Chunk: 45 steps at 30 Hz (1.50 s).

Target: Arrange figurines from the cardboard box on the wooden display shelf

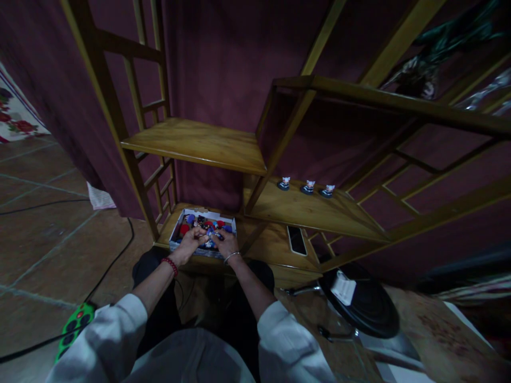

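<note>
A shallow white cardboard box (176, 227) full of small red, blue and dark figurines (200, 219) sits on the low wooden shelf in front of me. Over its front side, my left hand (192, 243) and my right hand (227, 243) are close together with bent fingers. Between their fingertips is a small blue-and-white figurine (210, 239), pinched from both sides. Its finer details are too small to make out, and the fingers partly cover it.
Three small figurines, the nearest one (284, 183) at the left, stand in a row on the wooden shelf (319, 210) to the right. Below lies a phone (297, 240). A black round stool (359, 300) stands at right; a green power strip (75, 325) lies on the left floor.
</note>
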Each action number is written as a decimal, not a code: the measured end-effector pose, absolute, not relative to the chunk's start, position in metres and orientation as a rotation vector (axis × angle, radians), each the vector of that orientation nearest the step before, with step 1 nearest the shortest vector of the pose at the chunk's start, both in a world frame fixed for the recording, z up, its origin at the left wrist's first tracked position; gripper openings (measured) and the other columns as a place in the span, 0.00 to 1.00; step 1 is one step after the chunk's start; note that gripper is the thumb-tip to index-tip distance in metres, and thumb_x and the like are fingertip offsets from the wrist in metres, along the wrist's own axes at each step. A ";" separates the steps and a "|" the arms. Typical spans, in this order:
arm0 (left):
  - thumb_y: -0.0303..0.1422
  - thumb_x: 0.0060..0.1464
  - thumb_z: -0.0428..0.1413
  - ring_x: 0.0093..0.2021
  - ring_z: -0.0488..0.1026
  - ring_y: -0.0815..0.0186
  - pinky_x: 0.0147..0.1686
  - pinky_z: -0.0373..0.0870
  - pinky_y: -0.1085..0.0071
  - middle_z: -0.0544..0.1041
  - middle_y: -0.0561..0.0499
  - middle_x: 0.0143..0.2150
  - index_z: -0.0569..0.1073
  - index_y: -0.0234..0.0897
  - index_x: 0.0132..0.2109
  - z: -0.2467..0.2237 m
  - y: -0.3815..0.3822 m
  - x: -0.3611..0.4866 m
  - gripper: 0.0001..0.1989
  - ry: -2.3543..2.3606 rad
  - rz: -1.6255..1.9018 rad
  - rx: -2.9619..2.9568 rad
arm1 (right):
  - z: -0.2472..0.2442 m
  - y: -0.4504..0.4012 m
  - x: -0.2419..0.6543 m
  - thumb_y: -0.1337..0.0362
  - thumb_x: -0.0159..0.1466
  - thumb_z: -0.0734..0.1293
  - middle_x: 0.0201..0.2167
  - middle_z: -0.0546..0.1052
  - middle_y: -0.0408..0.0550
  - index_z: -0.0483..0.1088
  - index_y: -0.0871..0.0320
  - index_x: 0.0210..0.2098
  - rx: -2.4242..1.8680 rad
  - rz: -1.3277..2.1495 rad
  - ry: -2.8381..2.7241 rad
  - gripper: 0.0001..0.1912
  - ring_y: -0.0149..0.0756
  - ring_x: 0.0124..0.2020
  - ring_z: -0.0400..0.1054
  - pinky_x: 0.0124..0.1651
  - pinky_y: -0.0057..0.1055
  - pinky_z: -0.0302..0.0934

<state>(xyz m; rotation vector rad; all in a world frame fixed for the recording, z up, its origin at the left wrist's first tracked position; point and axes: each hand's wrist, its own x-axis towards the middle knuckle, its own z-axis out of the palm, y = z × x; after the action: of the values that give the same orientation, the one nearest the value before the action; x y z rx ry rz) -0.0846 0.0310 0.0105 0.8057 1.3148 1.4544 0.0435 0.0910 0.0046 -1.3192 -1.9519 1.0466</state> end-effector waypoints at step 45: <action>0.20 0.43 0.57 0.39 0.72 0.70 0.46 0.68 0.68 0.75 0.51 0.36 0.72 0.35 0.38 -0.018 0.016 -0.081 0.12 0.912 1.593 0.301 | 0.010 0.077 0.045 0.67 0.55 0.65 0.39 0.75 0.47 0.68 0.56 0.41 -1.078 0.676 -2.272 0.14 0.34 0.39 0.69 0.44 0.28 0.61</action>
<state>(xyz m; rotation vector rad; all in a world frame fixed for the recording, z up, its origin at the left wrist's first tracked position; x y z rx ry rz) -0.0814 0.0162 -0.0184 0.3010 0.9119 1.5929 0.0448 0.0767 0.0100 -1.0777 -2.2716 0.6757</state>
